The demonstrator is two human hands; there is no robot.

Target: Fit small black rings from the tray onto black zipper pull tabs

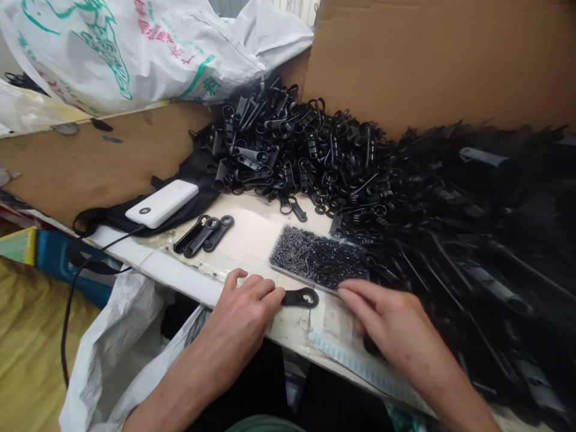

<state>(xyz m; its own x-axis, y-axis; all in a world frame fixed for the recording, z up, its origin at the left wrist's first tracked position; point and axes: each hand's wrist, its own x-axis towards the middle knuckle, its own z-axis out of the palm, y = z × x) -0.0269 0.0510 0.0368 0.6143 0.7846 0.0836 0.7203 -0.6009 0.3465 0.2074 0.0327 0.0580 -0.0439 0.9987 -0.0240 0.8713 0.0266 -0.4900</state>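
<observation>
- A small assembly workshop: a heap of black plastic clips [315, 150] at twelve o'clock.
- Tray of tiny screws [317, 258] centre; woven sacks [135, 48] at eleven o'clock.
</observation>
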